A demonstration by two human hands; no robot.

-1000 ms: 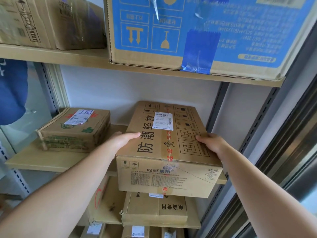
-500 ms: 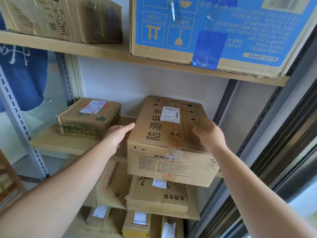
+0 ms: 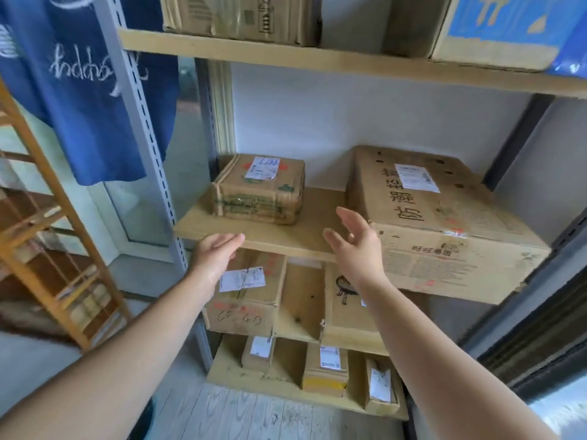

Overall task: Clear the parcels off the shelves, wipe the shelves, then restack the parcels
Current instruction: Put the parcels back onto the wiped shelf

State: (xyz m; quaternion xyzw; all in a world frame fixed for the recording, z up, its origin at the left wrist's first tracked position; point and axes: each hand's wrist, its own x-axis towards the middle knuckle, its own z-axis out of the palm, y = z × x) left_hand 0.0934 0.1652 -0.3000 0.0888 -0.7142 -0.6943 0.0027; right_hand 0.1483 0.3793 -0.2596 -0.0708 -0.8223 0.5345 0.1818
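A large cardboard parcel [image 3: 444,217] with black characters and a white label lies on the right of the middle shelf [image 3: 270,236], its front overhanging the edge. A smaller strapped parcel [image 3: 260,192] sits at the shelf's left. My left hand [image 3: 216,252] hovers open in front of the shelf's front edge. My right hand [image 3: 352,246] is open with spread fingers just left of the large parcel, holding nothing. Both hands are below and in front of the small parcel.
Above, the top shelf [image 3: 317,58] carries a brown box [image 3: 241,17] and a blue-printed box [image 3: 495,30]. Lower shelves hold several labelled parcels [image 3: 244,296]. A blue cloth [image 3: 85,90] hangs at left beside a wooden rack [image 3: 47,242] and a grey upright [image 3: 139,122].
Both hands let go of the large parcel, which now rests on the shelf's right side. They moved left toward the small parcel, and the view swung left.
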